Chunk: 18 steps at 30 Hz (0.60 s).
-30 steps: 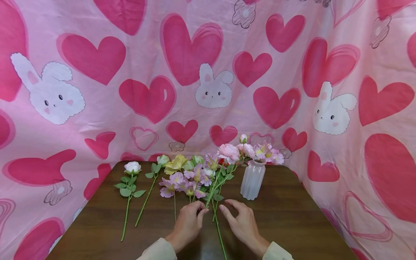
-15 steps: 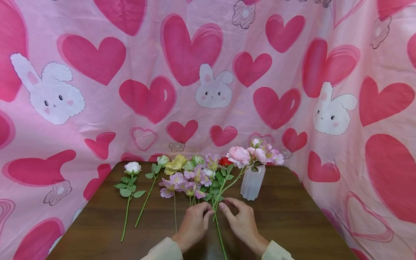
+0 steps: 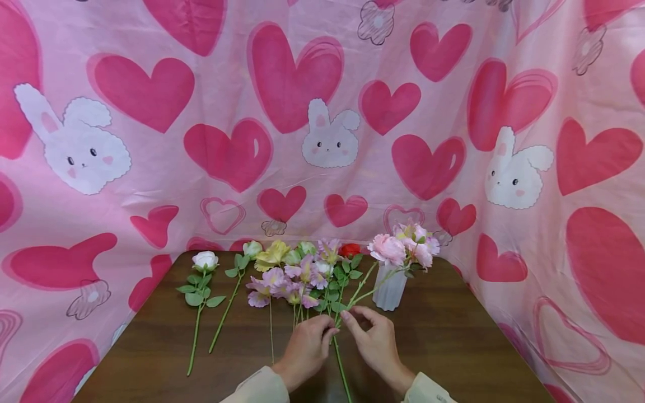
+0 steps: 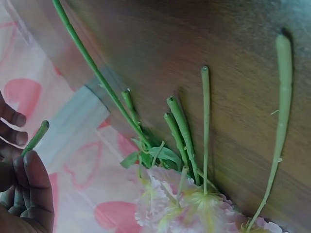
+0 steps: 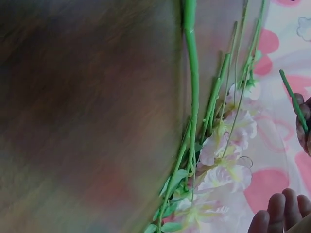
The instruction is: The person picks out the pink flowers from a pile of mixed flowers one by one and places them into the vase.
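Head view: pink flower (image 3: 387, 249) pinched by its stem in the left hand (image 3: 307, 347)

Two bare hands meet above a dark wooden table (image 3: 453, 336). The left hand's thumb and fingers pinch the stem, with its short bare end (image 4: 36, 138) poking out past the fingertips in the left wrist view. The right hand (image 3: 377, 344) holds nothing: its fingers are relaxed, its thumb just beside the stem; whether it touches cannot be told.

The step looks like adjusting the hold on this branching stem. To do it well, keep the pinch light but firm on the bare part, below the fork, and steady it with the right fingertips so the heavy blooms do not swing or twist. Care is needed around the long green stem (image 3: 342, 369) running below the hands, which could snag.

The flower leans away from the person, to the right, its blooms beyond the right hand. From this angle they overlap the upper part of a pale fluted vase (image 3: 389, 294). Lilac flowers (image 3: 274, 280) lie beyond the left hand.
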Available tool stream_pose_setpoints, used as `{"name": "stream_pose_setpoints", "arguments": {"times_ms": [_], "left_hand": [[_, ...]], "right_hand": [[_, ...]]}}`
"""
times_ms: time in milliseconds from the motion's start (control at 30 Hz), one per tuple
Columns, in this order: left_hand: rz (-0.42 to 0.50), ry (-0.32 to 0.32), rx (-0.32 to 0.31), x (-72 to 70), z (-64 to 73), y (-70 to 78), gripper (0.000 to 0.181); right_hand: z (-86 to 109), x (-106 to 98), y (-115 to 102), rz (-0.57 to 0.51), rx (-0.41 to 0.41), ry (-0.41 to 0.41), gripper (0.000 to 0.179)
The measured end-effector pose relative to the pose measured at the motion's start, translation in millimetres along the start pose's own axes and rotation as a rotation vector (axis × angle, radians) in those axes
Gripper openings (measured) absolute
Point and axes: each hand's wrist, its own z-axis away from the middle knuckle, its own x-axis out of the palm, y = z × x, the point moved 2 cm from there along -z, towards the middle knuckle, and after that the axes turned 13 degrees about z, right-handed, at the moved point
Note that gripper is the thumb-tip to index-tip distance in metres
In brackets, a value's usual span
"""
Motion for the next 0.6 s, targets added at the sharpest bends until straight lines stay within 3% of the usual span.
{"name": "stream_pose_setpoints", "arguments": {"times_ms": [200,600], "left_hand": [[0.014,-0.023,0.000,2.1,-0.3,3.3,0.014],[-0.001,-0.029,0.019,4.2,1.3,3.6,0.015]], "right_hand": [[-1.7,0.7,-0.9,-0.060,0.077,-0.036,0.008],[-5.4,-0.8,-4.9,-0.092,0.122,-0.033,0.023]]}}
